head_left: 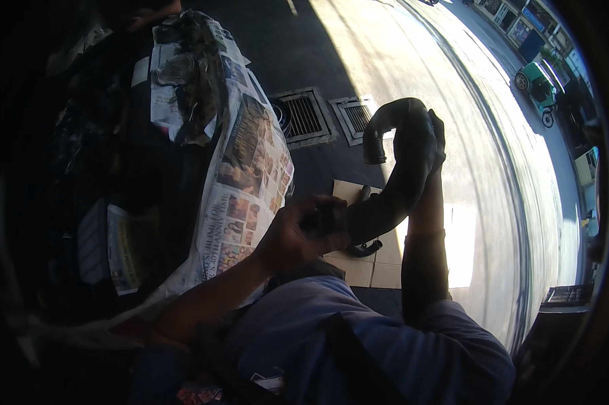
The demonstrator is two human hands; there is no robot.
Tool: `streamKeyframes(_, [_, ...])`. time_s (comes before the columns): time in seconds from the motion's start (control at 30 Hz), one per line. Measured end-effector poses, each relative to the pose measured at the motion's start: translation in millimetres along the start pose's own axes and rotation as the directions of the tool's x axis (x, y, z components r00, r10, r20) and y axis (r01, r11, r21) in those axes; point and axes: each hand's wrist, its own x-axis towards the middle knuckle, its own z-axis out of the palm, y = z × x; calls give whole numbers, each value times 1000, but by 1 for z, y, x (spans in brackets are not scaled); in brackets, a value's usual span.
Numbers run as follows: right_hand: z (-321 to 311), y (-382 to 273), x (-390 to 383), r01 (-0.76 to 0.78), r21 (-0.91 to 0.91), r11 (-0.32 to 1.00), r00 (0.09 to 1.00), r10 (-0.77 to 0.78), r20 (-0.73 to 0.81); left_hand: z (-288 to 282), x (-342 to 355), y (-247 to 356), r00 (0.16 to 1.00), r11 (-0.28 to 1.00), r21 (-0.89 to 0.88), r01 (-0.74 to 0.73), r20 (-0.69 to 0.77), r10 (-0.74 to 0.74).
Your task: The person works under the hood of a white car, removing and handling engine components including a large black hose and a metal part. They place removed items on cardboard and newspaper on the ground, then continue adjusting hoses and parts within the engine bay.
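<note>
A thick black curved hose [410,169] is held up in front of me, hooked over at its top, with its narrower end [374,157] hanging down. My left hand [301,229] is closed around its lower end, and a dark block-like part shows between the fingers, too dark to tell apart from the hose. Along the far right side of the bend, my right hand [438,140] grips the hose, its fingers partly hidden behind it. Beneath the hose, smaller black curved hoses [365,250] lie on a flattened cardboard sheet [387,268] on the ground.
Newspaper sheets [250,169] cover the edge of a vehicle at left, its dark engine bay [81,155] deep in shadow. Another person's hand [139,21] shows at the upper left. Two drain grates [304,115] lie ahead. A green three-wheeler [539,84] stands on the street.
</note>
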Motion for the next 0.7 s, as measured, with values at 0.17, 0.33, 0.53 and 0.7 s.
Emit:
streamKeyframes(0.17, [-20, -1, 3, 13, -100, 995, 997, -6, 71, 2, 3, -18, 998, 989, -137, 61, 27, -58])
streamKeyframes(0.33, [-29, 0, -15, -129, 266, 955, 959, 188, -211, -13, 6, -26, 992, 985, 171, -4, 127, -18])
streamKeyframes(0.53, [-100, -2, -48, -515, 43, 856, 790, 493, -364, -18, 10, -40, 987, 771, 633, 73, 64, -146])
streamKeyframes(0.7, [-201, 55, -99, -596, -196, 779, 779, 501, -378, -61, -3, -30, 996, 656, 750, 88, -79, -43])
